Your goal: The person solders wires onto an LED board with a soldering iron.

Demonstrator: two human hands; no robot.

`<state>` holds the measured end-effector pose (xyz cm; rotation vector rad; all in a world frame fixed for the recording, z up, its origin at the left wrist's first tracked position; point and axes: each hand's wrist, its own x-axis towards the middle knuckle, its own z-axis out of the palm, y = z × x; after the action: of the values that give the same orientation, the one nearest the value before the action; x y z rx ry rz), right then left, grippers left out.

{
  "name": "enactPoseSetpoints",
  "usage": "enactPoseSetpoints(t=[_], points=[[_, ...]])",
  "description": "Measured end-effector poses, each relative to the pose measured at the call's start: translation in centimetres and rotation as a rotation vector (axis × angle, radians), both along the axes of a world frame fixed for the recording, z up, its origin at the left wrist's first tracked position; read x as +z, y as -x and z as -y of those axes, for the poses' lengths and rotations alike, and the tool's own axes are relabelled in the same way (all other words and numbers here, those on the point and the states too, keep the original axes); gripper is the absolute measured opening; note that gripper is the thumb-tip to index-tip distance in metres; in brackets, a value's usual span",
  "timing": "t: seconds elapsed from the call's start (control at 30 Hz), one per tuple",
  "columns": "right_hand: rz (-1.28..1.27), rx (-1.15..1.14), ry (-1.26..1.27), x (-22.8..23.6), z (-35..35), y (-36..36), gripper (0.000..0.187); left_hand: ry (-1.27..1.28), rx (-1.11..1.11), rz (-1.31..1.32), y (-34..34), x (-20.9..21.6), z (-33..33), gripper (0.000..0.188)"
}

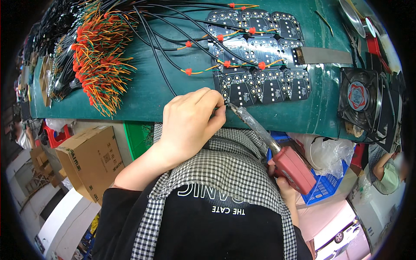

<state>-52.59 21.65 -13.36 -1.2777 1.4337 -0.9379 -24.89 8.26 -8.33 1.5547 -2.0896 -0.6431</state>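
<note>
With thumb and fingers pinched together, my left hand (190,119) holds the end of a black cable (164,73) at the near left corner of a panel of black circuit boards (271,84). The fine wire ends at the fingertips are mostly hidden. My right hand (284,184), partly covered by the tool, is closed around the red handle of a soldering iron (294,169). Its tip rests at or just beside the board's near left edge, close to my left fingertips. Several other cables with red ties (226,64) and orange and green wires lie across the boards.
A large bundle of cables (97,60) with orange and green ends lies on the left of the green table (147,102). A metal strip (325,56) reaches over the boards' right edge. At right stands a black fan (362,97). Below are a cardboard box (93,158) and blue basket (323,188).
</note>
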Motion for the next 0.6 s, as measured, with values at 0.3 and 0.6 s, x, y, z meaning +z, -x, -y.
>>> enactPoseSetpoints(t=[0.3,0.6], points=[[-0.058,0.087,-0.004,-0.5,-0.1,0.6,0.074,-0.019,0.028,0.025,0.3,0.1,0.0,0.012],[0.335,-0.029,-0.192,2.1,2.0,-0.7,0.075,-0.024,0.036,0.047,0.7,0.5,0.2,0.015]])
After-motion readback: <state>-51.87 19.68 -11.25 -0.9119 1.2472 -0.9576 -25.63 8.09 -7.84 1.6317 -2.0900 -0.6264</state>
